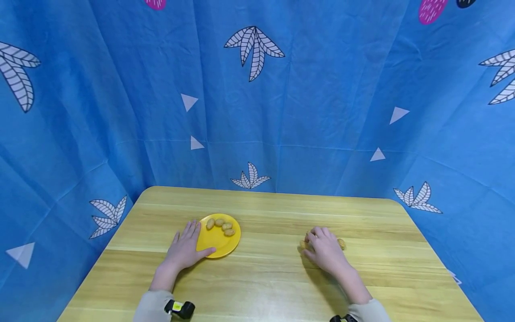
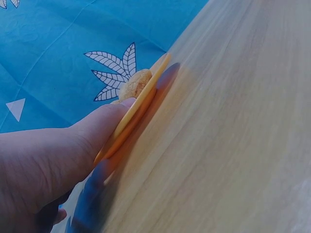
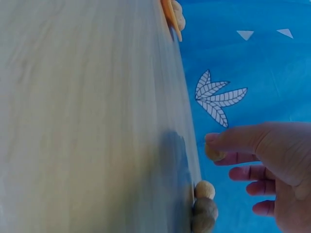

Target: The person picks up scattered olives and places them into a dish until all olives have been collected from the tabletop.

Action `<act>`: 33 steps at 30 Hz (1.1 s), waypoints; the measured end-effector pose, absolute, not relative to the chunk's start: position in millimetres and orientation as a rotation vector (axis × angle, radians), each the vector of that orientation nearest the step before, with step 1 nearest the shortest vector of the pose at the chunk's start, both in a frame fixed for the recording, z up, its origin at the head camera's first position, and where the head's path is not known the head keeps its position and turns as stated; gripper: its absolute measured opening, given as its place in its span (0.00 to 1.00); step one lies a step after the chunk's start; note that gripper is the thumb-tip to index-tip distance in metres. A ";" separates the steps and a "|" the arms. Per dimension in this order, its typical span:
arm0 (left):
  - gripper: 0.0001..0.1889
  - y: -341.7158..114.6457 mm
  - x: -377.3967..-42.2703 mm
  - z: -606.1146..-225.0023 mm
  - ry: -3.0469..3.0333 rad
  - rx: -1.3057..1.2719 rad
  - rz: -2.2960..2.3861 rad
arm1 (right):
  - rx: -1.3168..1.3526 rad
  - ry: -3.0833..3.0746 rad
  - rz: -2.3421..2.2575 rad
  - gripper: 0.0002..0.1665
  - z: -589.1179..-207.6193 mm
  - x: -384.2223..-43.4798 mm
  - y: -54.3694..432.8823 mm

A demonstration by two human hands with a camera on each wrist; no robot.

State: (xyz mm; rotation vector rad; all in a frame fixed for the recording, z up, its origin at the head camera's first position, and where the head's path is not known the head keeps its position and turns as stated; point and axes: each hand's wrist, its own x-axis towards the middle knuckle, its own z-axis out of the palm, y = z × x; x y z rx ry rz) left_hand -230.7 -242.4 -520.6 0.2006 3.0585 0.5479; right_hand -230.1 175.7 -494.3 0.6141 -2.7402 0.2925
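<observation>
Well apart across a pale wood-grain bench [image 1: 273, 286] with rounded far corners, a person's two bare hands are at work. At left, the left hand [image 1: 186, 250] lies with fingers straight and thumb spread apart from them, touching the left and near rim of a round, shallow, bright yellow plate [image 1: 213, 246]. Four small, oval, tan-brown, rough-skinned nut-like pieces [image 1: 219, 222] rest in the plate, curving along its far and right portions.

To the right, the right hand [image 1: 325, 250] pinches one tan, rounded nut-like piece [image 3: 215, 151] between thumb and forefinger, the remaining fingers bent. The right wrist view shows that piece raised above the bench. Further loose nut-like pieces [image 3: 204, 189] lie bunched on the bench just below the hand; from the head view, one shows just right of it, while others are partly covered by its fingers.

Pale sleeves [image 1: 154, 307] cover both forearms, with a black wrist device [image 1: 183, 308] strapped over the left one. Beyond the bench's far edge hangs a blue fabric curtain [image 1: 322, 112] printed with white leaves, pale triangles and magenta shapes.
</observation>
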 end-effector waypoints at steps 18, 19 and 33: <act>0.55 -243.2 -230.1 -521.5 3.057 0.199 0.543 | 0.724 -2.523 0.309 0.13 -484.0 -232.1 157.5; 0.55 -243.1 -230.1 -521.4 3.056 0.199 0.544 | 0.733 -2.511 0.314 0.13 -482.8 -232.4 156.5; 0.55 -243.4 -230.0 -522.2 3.053 0.195 0.553 | 0.844 -2.327 0.324 0.12 -466.7 -237.0 137.4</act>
